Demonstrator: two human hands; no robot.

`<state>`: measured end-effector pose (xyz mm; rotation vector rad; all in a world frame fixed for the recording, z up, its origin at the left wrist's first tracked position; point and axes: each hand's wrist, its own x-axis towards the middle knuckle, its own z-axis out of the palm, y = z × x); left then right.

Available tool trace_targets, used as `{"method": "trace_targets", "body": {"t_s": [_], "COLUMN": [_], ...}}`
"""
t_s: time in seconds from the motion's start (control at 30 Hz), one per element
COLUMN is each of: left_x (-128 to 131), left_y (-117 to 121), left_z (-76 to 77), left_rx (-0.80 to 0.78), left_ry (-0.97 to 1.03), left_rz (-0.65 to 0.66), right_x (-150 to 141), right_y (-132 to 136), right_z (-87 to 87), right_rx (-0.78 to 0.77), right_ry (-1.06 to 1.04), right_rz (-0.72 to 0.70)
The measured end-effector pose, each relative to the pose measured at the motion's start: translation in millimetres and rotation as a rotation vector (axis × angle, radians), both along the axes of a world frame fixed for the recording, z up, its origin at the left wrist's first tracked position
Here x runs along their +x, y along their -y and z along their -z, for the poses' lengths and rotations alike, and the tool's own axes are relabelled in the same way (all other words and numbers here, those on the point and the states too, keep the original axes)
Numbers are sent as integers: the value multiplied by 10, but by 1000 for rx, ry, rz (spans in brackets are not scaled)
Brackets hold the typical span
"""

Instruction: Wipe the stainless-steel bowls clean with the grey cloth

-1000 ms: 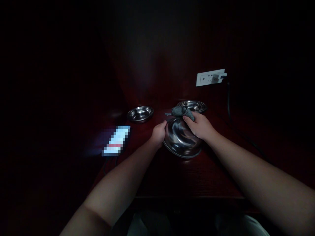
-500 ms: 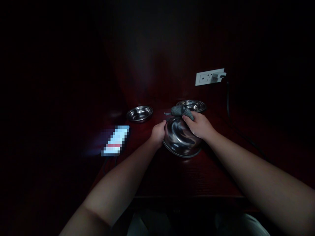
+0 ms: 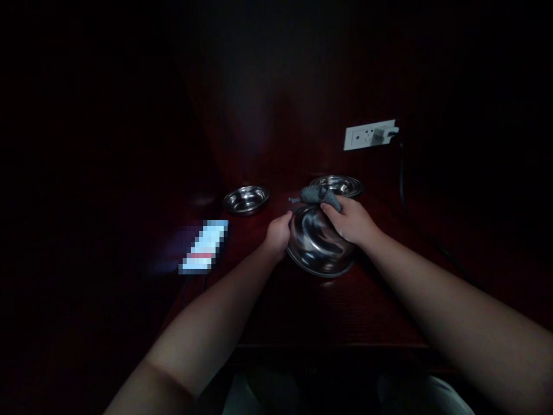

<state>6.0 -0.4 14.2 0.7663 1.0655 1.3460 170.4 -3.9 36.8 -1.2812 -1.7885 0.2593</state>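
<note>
Dim light leaves most of the room black, with a dark reddish wall [image 3: 263, 109] behind a glossy red-brown surface [image 3: 319, 317]. From my remote seat I read the head view as a clock centred on the steel bowl [image 3: 319, 239], with twelve at the far side. That bowl is tilted, its rounded outside toward me and its rim lowest at six; I cannot tell whether the rim touches the surface.

At nine o'clock, my left hand [image 3: 277, 236] is closed on the bowl's edge, thumb on the outside, the other fingers hidden from me. At two o'clock, my right hand [image 3: 352, 222] pinches a bunched grey cloth [image 3: 313, 195] against the bowl, thumb pressed on it; the cloth lies across the bowl's twelve o'clock side, a thin frayed end pointing toward eleven.

Farther out, I see a small steel dish [image 3: 246, 199] upright at ten o'clock and stacked-looking steel dishware [image 3: 348, 185] just past twelve, partly behind the cloth. A pixelated bright screen [image 3: 205, 248] glows at nine. Toward one o'clock, a white wall socket [image 3: 358, 137] carries a plug [image 3: 382, 135], and a dark cable [image 3: 401, 178] hangs near it.
</note>
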Motion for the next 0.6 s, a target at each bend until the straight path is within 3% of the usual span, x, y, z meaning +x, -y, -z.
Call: {"method": "trace_targets", "body": {"t_s": [0.6], "left_x": [28], "left_y": [49], "left_z": [-65], "left_rx": [79], "left_ry": [73], "left_rz": [-62], "right_x": [4], "right_y": [9], "right_z": [-43], "right_rx": [53], "right_ry": [-32], "right_rz": [23]}}
